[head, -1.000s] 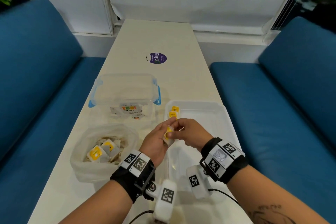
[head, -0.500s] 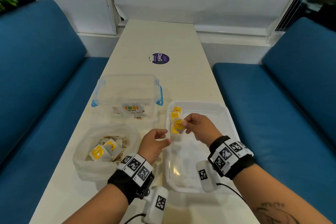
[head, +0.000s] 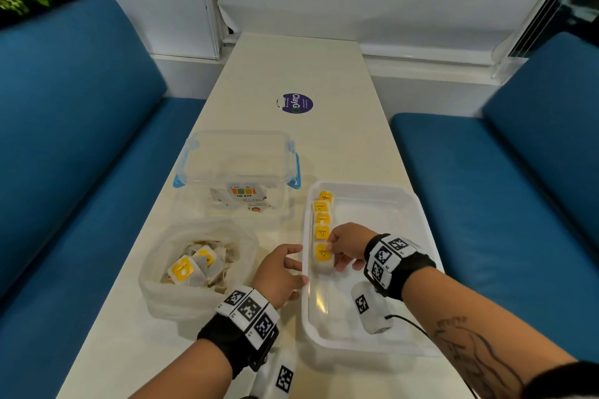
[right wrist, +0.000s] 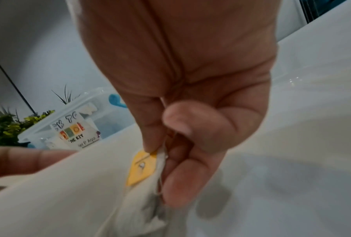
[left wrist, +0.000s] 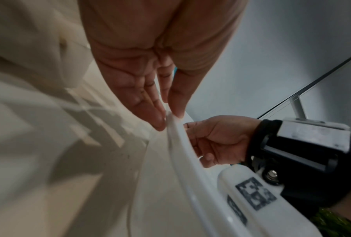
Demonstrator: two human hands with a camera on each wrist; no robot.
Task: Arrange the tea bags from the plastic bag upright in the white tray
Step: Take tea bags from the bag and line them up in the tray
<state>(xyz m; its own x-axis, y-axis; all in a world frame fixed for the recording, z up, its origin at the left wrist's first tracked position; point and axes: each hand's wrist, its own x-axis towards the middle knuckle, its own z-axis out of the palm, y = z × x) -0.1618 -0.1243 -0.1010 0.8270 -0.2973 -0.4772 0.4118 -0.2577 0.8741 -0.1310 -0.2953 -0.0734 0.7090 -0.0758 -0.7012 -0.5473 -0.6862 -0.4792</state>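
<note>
**Fifth bag going into the row**

The tea bag (head: 322, 256) stands at the white tray's (head: 418, 350) left wall — your right hand (head: 348, 244) pinches it. Left hand (head: 278, 272), fingers relaxed, touches the rim. Release gently, then reach into the plastic bag (head: 155, 295).

Even indoor light; wrist views blurred; wide-angle edge distortion.

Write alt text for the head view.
The right hand sets a tea bag at the near end of a row along the white tray's left wall. The left hand touches the tray's rim; more bags fill the plastic bag.
</note>
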